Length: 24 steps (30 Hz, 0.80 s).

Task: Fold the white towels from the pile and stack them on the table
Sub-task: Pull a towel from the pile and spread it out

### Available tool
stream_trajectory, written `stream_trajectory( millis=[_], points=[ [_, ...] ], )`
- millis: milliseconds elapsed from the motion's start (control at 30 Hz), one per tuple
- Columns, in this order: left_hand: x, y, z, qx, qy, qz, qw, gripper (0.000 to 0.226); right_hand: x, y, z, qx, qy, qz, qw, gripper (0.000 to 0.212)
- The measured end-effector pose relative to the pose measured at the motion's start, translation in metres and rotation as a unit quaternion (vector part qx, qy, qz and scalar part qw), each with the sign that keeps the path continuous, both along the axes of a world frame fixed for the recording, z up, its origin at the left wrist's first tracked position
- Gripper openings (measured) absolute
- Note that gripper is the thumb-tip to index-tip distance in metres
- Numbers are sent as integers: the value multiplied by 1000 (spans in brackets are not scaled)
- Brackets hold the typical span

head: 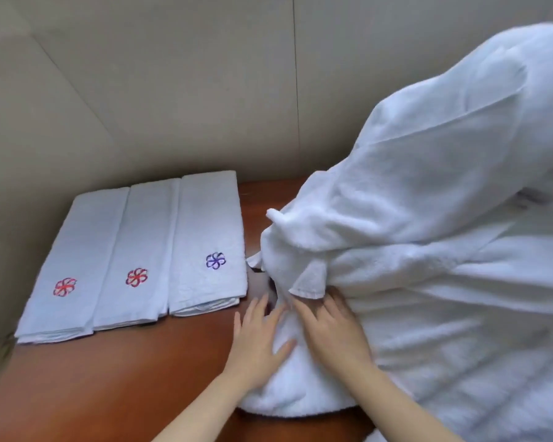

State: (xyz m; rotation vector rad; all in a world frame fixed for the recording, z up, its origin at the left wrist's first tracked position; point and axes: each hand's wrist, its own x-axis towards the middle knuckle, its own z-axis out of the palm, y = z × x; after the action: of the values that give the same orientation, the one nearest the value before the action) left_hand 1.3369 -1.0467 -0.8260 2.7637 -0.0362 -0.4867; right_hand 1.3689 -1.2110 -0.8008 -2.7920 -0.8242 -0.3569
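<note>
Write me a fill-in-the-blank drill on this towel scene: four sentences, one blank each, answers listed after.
1. The folded towels lying side by side on the table number ____.
2. The flower on the rightmost one is ____.
3. The other flowers are ____.
4. Of the left hand and right hand on the pile, the one nearer the folded towels is the ____.

Missing words: three; purple; red; left.

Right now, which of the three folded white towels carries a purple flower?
The rightmost folded white towel, nearest the white towel pile; the middle towel and left towel bear red flowers.
</note>
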Motion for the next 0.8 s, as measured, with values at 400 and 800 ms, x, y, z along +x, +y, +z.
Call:
stream_trajectory(
  millis=[400,800],
  points=[
    [83,92,-41,137,-160,107,972,66,15,84,-35,60,25,-64,996,15],
    [-45,192,-41,165,-131,207,955,55,12,97,-49,24,297,34,954,38]
  ],
)
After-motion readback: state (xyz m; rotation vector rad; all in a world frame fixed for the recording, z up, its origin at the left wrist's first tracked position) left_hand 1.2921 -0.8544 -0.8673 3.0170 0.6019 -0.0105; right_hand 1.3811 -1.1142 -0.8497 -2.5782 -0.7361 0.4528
